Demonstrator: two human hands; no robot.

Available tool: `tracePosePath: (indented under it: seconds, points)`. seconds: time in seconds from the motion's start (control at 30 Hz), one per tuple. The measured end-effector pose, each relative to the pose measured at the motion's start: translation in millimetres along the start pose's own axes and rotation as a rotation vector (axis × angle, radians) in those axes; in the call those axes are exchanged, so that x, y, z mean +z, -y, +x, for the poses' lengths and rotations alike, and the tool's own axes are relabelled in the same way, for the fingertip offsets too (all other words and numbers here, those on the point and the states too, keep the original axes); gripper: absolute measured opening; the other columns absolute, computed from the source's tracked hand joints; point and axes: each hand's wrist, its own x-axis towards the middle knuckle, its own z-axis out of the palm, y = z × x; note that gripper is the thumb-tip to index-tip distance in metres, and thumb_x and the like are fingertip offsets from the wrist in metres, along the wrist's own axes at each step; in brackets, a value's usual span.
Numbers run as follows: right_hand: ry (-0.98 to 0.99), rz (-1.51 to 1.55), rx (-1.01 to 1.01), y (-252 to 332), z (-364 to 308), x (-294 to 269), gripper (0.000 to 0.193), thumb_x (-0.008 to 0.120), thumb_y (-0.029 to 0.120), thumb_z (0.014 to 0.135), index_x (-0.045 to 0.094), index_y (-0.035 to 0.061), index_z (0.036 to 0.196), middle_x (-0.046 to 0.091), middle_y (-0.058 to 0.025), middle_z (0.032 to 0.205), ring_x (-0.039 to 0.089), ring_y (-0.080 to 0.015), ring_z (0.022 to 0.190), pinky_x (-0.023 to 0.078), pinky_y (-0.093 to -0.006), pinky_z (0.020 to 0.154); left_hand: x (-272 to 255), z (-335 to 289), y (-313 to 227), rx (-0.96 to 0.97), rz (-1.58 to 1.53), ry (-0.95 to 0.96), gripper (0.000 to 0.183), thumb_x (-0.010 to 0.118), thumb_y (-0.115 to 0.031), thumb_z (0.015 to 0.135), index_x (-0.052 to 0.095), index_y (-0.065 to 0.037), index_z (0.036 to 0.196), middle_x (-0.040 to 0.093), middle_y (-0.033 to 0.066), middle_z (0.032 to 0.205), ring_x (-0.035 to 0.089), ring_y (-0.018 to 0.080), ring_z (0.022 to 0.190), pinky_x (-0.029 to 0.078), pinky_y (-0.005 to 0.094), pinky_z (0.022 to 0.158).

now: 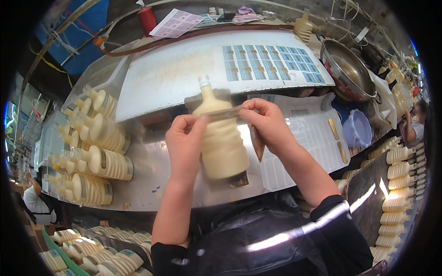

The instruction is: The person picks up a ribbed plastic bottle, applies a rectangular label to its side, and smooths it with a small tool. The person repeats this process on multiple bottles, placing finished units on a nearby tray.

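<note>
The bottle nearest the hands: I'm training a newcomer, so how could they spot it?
Find the big white board. Below it in view, between the left hand and right hand, is a cream bottle. Unlike the clustered bottles at left, it lies alone, neck toward the board.

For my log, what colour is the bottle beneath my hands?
The bottle body is pale cream, in the head view.

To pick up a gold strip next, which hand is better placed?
Probably the right hand: it is nearer the gold strips on the pale sheet, while the left hand is at the bottle's left side. Both hands pinch a thin band across the bottle, though.
</note>
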Motion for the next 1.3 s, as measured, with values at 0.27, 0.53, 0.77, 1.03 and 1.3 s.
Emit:
tracePosePath:
  seconds: [0.27, 0.53, 0.77, 1.03, 1.3]
  points:
    - [-0.032, -0.153, -0.034, -40, 34, 5, 0.014, 0.074, 0.015, 0.091, 0.067, 0.0035, 0.092, 0.063, 0.0028, 0.088, 0.056, -0.0032, 0.074, 0.046, -0.0214, 0.067, -15, 24, 33, -0.055, 0.064, -0.115, 0.017, 0.072, -0.016, 0.094, 0.066, -0.001, 0.092, 0.061, -0.0003, 0.088, 0.053, 0.0065, 0.080, 0.045, 0.0239, 0.073]
    - [-0.052, -0.188, -0.114, -47, 40, 7, 0.015, 0.073, 0.011, 0.090, 0.065, 0.0011, 0.082, 0.057, 0.0008, 0.097, 0.056, -0.0058, 0.085, 0.045, -0.0227, 0.077, -10, 24, 51, -0.035, -0.016, -0.148, 0.004, 0.065, -0.007, 0.098, 0.065, -0.003, 0.098, 0.061, -0.0014, 0.091, 0.053, 0.0074, 0.081, 0.044, 0.0233, 0.077]
    - [-0.043, -0.237, -0.162, -47, 43, 7, 0.014, 0.071, 0.009, 0.089, 0.065, -0.0007, 0.080, 0.057, -0.0015, 0.098, 0.055, -0.0073, 0.086, 0.045, -0.0236, 0.077, 1, 27, 27, -0.141, -0.204, -0.147, 0.022, 0.054, -0.011, 0.104, 0.059, -0.002, 0.123, 0.061, 0.0055, 0.112, 0.061, 0.0133, 0.098, 0.052, 0.0284, 0.087]
    - [-0.065, -0.211, -0.153, -48, 44, 10, 0.013, 0.071, 0.007, 0.089, 0.064, 0.0000, 0.080, 0.057, -0.0012, 0.096, 0.054, -0.0072, 0.082, 0.045, -0.0235, 0.074, 18, 24, 26, -0.133, 0.071, -0.032, 0.040, 0.066, -0.017, 0.099, 0.050, 0.001, 0.130, 0.059, 0.0105, 0.121, 0.058, 0.0150, 0.107, 0.050, 0.0295, 0.093]
    - [0.052, 0.131, 0.097, -45, 55, -5, 0.023, 0.070, 0.017, 0.091, 0.061, 0.0039, 0.107, 0.063, -0.0023, 0.098, 0.056, -0.0072, 0.080, 0.048, -0.0263, 0.069, 17, 26, 33, -0.132, 0.142, -0.011, 0.040, 0.066, -0.020, 0.099, 0.048, -0.002, 0.130, 0.058, 0.0109, 0.119, 0.057, 0.0151, 0.105, 0.050, 0.0303, 0.091]
